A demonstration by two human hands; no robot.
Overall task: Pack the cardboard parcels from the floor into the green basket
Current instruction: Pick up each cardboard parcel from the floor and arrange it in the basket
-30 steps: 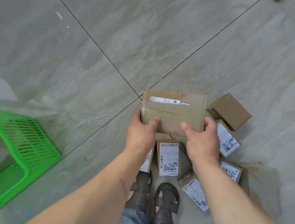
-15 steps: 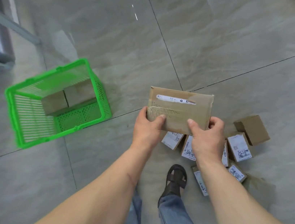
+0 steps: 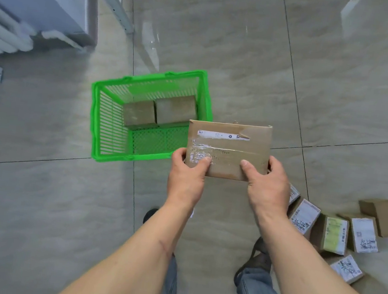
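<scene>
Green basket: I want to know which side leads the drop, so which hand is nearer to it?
Left. The left hand grips the flat parcel right beside the green basket; the right hand grips the parcel's far end, farther away.

One green basket (image 3: pixel 147 120) stands on the floor. Inside it lie two plain cardboard parcels (image 3: pixel 140 114) (image 3: pixel 175 109), side by side against the basket's far wall. One flat taped cardboard parcel (image 3: pixel 229 146) is held just right of the basket by two hands, the left (image 3: pixel 187 178) and the right (image 3: pixel 268 187). Further right of the basket, on the floor, lies a cluster of loose parcels: four show white printed labels (image 3: pixel 303 215) (image 3: pixel 363 235) (image 3: pixel 345 266) (image 3: pixel 293 193), one carries a yellow-green label (image 3: pixel 335 235), and one is plain brown (image 3: pixel 387 216). That makes six loose there, though the one beside the right wrist is mostly hidden. Nine parcels in all.
</scene>
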